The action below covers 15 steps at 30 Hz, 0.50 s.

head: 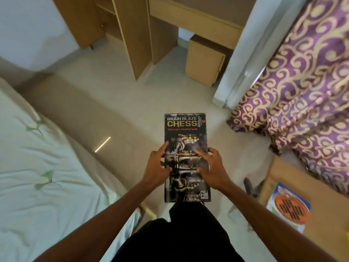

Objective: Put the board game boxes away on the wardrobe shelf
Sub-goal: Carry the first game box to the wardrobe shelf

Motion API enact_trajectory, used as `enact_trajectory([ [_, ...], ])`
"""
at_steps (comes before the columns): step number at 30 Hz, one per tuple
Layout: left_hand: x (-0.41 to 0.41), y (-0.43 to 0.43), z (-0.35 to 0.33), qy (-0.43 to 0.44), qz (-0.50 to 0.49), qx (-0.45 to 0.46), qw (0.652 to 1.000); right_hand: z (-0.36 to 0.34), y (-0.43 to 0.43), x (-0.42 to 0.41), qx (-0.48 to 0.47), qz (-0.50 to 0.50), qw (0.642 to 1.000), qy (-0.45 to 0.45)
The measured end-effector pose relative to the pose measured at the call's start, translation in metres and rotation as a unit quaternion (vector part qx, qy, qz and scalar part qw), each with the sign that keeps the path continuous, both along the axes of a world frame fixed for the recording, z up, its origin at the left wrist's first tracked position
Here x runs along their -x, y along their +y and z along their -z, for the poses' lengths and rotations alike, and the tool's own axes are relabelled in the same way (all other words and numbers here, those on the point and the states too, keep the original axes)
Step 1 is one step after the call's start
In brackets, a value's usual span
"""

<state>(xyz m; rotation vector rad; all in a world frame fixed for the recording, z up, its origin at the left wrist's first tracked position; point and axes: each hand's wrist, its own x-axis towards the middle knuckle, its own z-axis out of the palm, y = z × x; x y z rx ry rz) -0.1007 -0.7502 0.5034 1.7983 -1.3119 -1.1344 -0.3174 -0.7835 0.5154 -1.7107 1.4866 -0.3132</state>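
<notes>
Head view: left hand and right hand grip the chess box by its long sides, fingertips spread on its top, level above the pale floor. Carrying it flat with both grips firm should suit the walk to the open wooden wardrobe ahead. Bed left, purple curtain right, another game box nearby

"BRAIN BLAZE CHESS" on held box

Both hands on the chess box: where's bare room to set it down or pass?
Bare: the pale green bedsheet at left, and the beige floor between it and the purple gold-swirled curtain, to the open wooden wardrobe. Tighter: the wooden table at lower right, partly taken by a blue-and-orange game box.
</notes>
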Motion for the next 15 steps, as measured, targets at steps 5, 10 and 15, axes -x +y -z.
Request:
enact_trajectory([
  [5,-0.068,-0.122,0.002,-0.023,-0.053,0.006,0.998,-0.002,-0.145,-0.072,0.017,-0.054,0.998,-0.006],
  [10,-0.155,-0.242,0.001,-0.033,-0.12,0.009,0.992,-0.002,-0.29,-0.166,0.015,-0.116,0.992,-0.035],
  [15,-0.245,-0.332,-0.016,-0.025,-0.2,0.005,0.98,-0.01,-0.411,-0.272,0.017,-0.201,0.979,-0.024],
])
